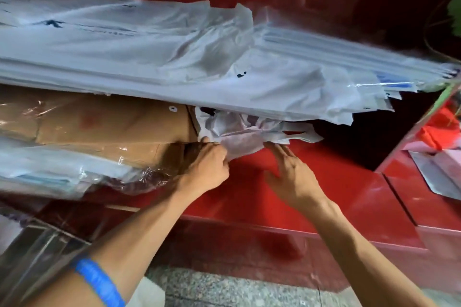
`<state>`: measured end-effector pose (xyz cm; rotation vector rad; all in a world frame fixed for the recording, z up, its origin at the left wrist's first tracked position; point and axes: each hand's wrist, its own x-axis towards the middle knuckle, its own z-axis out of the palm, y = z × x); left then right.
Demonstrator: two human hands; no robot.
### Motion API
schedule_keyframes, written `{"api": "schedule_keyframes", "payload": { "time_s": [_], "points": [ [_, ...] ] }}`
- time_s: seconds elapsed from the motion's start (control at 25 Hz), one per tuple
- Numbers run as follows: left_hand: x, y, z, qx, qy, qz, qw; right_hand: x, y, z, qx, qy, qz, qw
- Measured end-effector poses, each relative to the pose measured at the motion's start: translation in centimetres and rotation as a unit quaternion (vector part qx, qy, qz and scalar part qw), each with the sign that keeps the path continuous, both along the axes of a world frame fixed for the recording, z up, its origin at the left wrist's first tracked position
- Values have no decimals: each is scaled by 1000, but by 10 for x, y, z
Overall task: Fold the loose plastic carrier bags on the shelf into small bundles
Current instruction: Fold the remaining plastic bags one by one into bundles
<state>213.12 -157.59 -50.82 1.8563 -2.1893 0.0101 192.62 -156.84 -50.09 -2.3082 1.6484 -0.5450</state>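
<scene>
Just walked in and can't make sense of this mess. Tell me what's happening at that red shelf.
A person is reaching both hands under a big overhanging stack of flat white plastic bags on the red shelf. The left hand pinches the edge of a crumpled white carrier bag tucked beneath the stack, next to a flattened cardboard box. The right hand lies flat with straight fingers touching the bag's lower edge. The bag is still loose and crumpled, not yet folded.
</scene>
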Motion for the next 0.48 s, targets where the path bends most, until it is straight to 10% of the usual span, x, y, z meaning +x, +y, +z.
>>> {"api": "schedule_keyframes", "payload": {
  "time_s": [0.12,0.28,0.4,0.48],
  "points": [
    [-25,25,11,194,100,-199,955,-7,-5,-5,12,-15,-15,1000],
    [-34,19,0,5,73,-232,970,-25,9,-17,81,114,14,990],
    [-24,0,-12,69,-43,-171,982,-37,17,-17,98,91,22,991],
    [-28,-2,-4,123,60,-200,970,-52,22,-13,79,112,-25,990]
  ]
}}
